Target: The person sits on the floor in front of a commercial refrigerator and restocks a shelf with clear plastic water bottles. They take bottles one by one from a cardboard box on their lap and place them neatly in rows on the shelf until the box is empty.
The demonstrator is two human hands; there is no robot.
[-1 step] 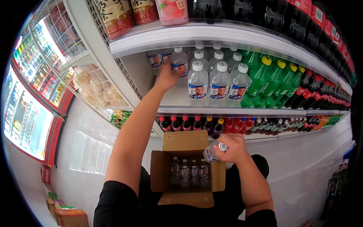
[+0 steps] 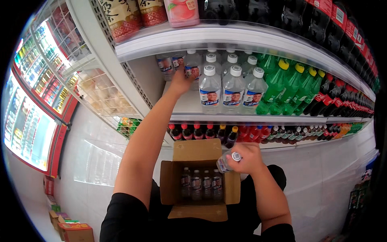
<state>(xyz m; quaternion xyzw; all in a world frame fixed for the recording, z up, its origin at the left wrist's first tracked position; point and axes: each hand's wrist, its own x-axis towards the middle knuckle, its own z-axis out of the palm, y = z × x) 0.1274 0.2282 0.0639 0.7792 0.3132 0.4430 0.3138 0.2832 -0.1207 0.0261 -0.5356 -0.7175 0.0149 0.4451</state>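
On the middle shelf's left side, my left hand (image 2: 182, 82) is closed around a clear plastic bottle (image 2: 193, 60) with a white cap and a blue portrait label. Behind that hand, more bottles of this kind (image 2: 165, 66) stand against the shelf's side wall. Just to its right are rows of matching bottles (image 2: 210, 90), upright. Low in front of the shelf, my right hand (image 2: 248, 158) grips another such bottle (image 2: 223, 164) near its cap, tilted above the carton's right flap. Several bottles (image 2: 196, 184) stand inside the open cardboard box (image 2: 197, 150) between my legs.
Green bottles with yellow caps (image 2: 278, 86) and dark cola bottles (image 2: 322, 94) fill the shelf to the right. Overhead runs an upper shelf edge (image 2: 225, 38). A wire rack (image 2: 98, 86) and lit drink coolers (image 2: 34, 105) are at left. Small cartons (image 2: 75, 232) lie lower left.
My left hand and its bottle have shifted slightly on the shelf, with the hand a little to the right. My right hand and its bottle look almost unmoved.
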